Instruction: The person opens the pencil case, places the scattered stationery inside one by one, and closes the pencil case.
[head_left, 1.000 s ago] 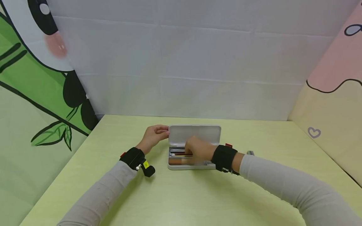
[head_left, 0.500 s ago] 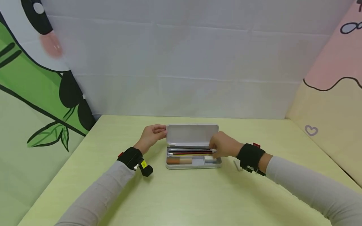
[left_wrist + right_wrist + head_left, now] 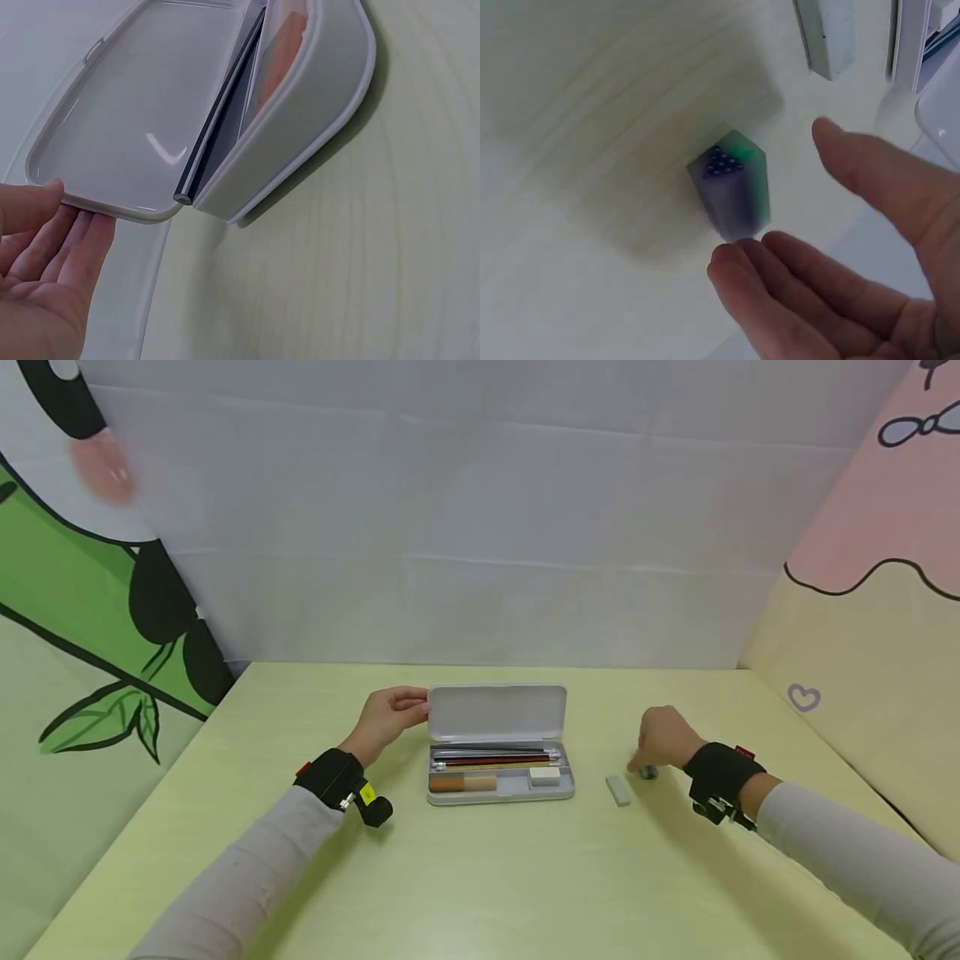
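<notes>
A white pencil case (image 3: 497, 713) stands with its lid raised on the table. My left hand (image 3: 386, 720) pinches the lid's left edge, thumb on the inner side and fingers behind it in the left wrist view. Several pencils (image 3: 495, 759), a stick that is part orange-brown and part tan (image 3: 462, 783), and a white block eraser (image 3: 544, 775) lie inside. On the right, my right hand (image 3: 666, 739) is over a small faceted block with a grape print (image 3: 731, 199). In the right wrist view its fingertips are right at the block's end, thumb spread apart.
A pale green-grey rectangular block (image 3: 618, 791) lies on the table between the pencil case and my right hand. A white cloth wall (image 3: 480, 552) closes off the back, with cartoon-printed panels at both sides.
My right hand has moved right, from inside the pencil case to the grape-print block. The white eraser in the case now shows fully. My left hand stays on the lid.
</notes>
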`<state>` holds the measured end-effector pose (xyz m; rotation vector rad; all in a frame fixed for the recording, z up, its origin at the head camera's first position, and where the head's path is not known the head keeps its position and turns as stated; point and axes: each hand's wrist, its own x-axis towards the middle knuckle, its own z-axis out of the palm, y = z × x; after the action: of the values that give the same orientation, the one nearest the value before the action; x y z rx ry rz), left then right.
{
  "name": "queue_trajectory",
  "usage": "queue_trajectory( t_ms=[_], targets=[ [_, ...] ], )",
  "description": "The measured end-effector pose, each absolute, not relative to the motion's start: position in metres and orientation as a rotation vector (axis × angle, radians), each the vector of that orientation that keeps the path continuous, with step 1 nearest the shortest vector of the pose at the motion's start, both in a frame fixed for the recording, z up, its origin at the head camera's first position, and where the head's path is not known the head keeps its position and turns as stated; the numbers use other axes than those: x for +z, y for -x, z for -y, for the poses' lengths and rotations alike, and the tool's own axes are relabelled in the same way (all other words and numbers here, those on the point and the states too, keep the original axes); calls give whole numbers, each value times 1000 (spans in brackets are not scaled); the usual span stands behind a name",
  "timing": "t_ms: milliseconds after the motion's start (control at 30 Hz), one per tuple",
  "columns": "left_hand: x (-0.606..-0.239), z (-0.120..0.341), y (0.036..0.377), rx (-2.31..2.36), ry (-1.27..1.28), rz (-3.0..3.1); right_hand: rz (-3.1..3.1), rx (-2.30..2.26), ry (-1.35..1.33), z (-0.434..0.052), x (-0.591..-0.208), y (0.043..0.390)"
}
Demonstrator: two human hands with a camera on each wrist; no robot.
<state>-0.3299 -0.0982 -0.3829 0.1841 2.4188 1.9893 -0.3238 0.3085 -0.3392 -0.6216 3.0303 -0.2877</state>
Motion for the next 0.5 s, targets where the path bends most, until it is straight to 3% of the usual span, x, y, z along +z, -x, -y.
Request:
queue_trajectory(
  t_ms=[500],
  targets=[
    [-382,98,329,2008,-161,-2399,-3052,-368,364,-323,-354,330]
  ],
)
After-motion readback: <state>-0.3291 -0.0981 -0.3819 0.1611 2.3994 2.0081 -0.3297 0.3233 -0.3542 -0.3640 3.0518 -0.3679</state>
